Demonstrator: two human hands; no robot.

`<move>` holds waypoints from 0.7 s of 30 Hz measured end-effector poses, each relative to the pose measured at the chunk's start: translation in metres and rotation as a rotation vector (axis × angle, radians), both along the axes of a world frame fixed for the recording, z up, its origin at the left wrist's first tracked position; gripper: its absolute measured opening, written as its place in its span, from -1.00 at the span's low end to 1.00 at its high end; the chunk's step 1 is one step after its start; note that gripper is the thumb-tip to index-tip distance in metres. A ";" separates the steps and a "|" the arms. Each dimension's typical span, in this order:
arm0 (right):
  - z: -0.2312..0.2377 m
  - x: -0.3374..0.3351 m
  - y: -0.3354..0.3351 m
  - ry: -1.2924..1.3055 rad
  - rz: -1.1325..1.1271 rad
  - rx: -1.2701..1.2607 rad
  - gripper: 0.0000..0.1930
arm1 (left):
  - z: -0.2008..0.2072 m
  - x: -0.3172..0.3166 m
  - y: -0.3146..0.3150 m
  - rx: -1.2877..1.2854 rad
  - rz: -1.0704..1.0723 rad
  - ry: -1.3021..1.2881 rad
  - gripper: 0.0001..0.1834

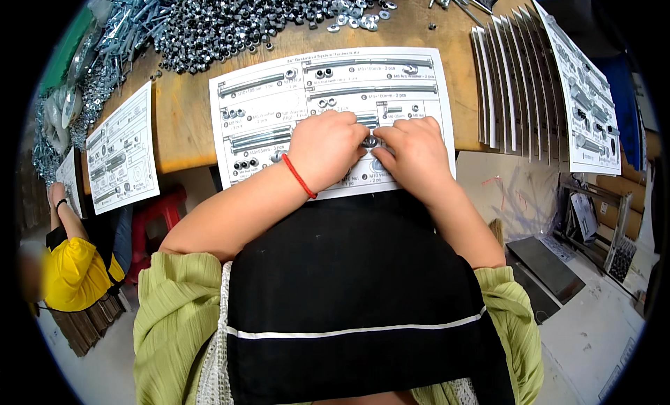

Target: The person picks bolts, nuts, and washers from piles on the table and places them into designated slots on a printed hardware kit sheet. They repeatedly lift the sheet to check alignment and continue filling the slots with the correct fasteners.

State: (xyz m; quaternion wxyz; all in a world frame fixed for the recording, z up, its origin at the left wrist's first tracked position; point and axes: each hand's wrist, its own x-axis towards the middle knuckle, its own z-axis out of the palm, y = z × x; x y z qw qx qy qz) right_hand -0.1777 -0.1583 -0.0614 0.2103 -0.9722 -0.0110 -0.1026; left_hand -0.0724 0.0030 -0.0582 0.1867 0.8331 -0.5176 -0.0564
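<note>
A white printed hardware card (279, 101) lies at the table's near edge, with long bolts (370, 92), nuts (324, 74) and washers lying in its outlined sections. Over its lower middle, my left hand (322, 148) has its fingers curled together. Opposite it, my right hand (417, 153) is closed in a pinch, thumb and forefinger close to the left fingertips. Small shiny ring-shaped metal pieces (370, 142) show between the two hands. Whether either hand grips one is hidden by the fingers. Shorter bolts (262, 139) lie left of my left hand.
A heap of nuts (223, 24) and piles of bolts (139, 21) cover the table's far left. A row of upright cards (509, 84) stands on the right. Another card (122, 150) overhangs the left edge. At far left sits a person in yellow (77, 272) beside a red stool (157, 216).
</note>
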 end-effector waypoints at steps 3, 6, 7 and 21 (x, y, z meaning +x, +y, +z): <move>-0.007 0.004 0.006 0.050 -0.008 -0.031 -0.84 | -0.004 -0.001 -0.001 0.025 0.003 -0.014 -0.86; -0.007 0.006 0.010 0.081 -0.007 -0.041 -0.82 | -0.003 0.001 0.004 0.039 0.011 -0.008 -0.86; -0.006 0.006 0.011 0.091 -0.011 -0.043 -0.82 | -0.002 0.000 0.004 0.045 0.023 -0.003 -0.86; -0.001 0.040 -0.053 -0.012 -0.380 -0.199 -0.67 | 0.034 0.035 0.080 -0.189 0.305 0.142 -0.71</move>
